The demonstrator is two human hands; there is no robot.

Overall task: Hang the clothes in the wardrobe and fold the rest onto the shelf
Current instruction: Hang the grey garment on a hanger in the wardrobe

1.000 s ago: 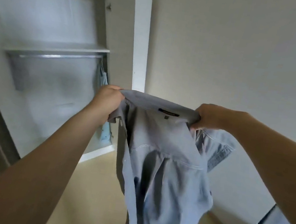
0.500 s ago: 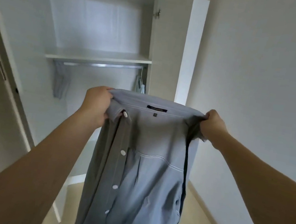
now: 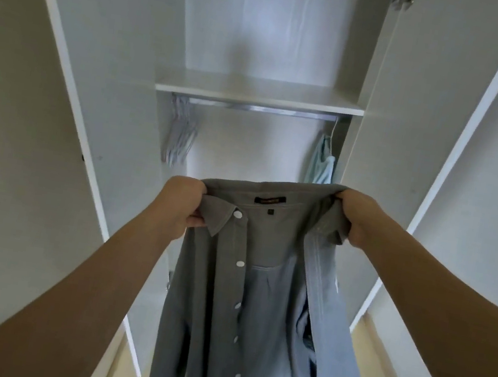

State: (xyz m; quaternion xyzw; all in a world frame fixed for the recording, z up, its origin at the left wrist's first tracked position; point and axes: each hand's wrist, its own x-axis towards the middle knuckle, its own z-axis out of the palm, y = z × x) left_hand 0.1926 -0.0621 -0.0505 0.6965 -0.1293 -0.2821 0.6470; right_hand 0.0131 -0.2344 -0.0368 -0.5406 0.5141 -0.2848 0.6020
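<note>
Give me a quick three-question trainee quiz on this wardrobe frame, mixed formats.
1. True or false: the grey shirt is already on a hanger.
2. Where do the empty hangers hang on the rail? A) its left end B) its middle C) its right end
3. What grips the shirt's collar?

Key:
1. False, it is held up in the air.
2. A.
3. The left hand and the right hand, one at each end.
</note>
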